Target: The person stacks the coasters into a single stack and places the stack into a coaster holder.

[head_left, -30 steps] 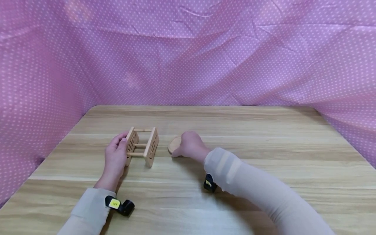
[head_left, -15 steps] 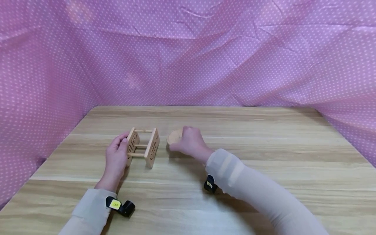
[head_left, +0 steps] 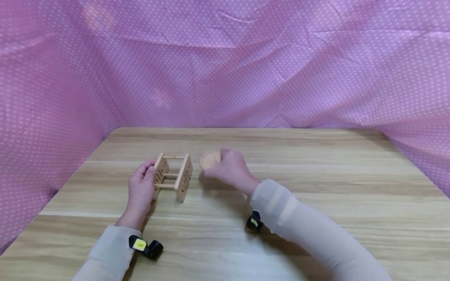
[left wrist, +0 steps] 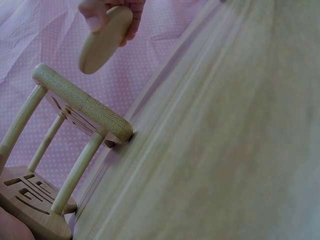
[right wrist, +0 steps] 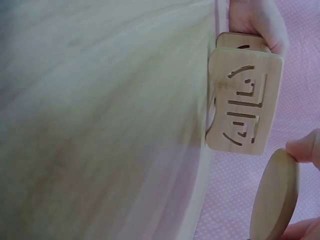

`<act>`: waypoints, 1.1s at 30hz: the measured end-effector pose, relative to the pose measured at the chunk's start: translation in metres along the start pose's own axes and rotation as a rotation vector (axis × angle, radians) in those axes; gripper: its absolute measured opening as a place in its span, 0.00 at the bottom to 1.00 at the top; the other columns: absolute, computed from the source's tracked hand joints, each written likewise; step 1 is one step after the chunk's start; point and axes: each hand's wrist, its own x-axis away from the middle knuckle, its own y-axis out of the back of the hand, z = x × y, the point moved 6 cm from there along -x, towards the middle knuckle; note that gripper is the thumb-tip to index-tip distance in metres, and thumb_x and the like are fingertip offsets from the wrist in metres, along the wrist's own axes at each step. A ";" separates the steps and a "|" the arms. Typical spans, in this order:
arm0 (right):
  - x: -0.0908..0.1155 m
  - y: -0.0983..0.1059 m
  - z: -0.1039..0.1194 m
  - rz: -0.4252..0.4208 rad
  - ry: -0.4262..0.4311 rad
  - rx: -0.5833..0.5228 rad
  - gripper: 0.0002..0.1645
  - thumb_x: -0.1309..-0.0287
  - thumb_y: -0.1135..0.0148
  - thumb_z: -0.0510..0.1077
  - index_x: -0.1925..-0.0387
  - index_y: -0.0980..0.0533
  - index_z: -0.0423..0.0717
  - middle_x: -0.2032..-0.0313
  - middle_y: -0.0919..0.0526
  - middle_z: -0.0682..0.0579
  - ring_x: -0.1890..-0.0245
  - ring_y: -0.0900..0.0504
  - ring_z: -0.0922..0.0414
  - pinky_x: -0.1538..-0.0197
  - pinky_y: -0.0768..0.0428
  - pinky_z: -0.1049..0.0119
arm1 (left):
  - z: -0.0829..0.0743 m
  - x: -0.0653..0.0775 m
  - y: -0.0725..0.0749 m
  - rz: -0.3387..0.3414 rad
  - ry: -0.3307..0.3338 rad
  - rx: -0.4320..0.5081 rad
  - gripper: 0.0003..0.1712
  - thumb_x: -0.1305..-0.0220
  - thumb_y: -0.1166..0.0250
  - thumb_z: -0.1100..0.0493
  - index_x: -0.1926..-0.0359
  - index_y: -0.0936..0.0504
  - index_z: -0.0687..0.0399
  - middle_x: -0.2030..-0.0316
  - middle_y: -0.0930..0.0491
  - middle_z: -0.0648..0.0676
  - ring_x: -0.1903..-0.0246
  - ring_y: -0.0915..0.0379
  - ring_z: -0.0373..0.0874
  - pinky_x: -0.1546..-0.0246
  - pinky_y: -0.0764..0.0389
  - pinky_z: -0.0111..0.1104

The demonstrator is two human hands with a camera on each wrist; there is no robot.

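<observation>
The two hands are well apart, each closed on its own object. The left hand (head_left: 140,191) is clamped on the nearer end of a wooden rack (head_left: 184,178), with thumb and fingers about the edge of its left panel. The right hand (head_left: 232,168) holds a round wooden disc (head_left: 209,160) at its rim, the thumb and fingers parted by part of the disc between them. The rack stands on the bench (head_left: 316,168), its two panels upright and joined by slender rods (left wrist: 77,172); the disc lies to the right of the rack, near it but not touching. The head view shows both hands whole, but the right hand covers part of the disc. The left wrist view shows the disc raised clear of the bench, with its thick edge and tilt, and only a small part of the left hand. The right wrist view shows the outer face of the right panel (right wrist: 244,100), cut with a pattern of straight and curved slots and notched along the edge toward the bench. Farther out, pale sleeves (head_left: 309,226) cover the forearms, a small black device (head_left: 147,247) sits at each wrist, and pink dotted cloth (head_left: 225,70) hangs behind the bench.
</observation>
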 end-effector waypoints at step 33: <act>0.030 0.047 -0.015 -0.029 0.130 0.030 0.48 0.66 0.30 0.52 0.42 0.33 0.32 0.48 0.24 0.39 0.48 0.26 0.48 0.42 0.27 0.57 | 0.001 0.000 0.000 -0.004 -0.055 0.006 0.21 0.28 0.56 0.56 0.39 0.31 0.58 0.38 0.33 0.59 0.40 0.38 0.50 0.37 0.36 0.43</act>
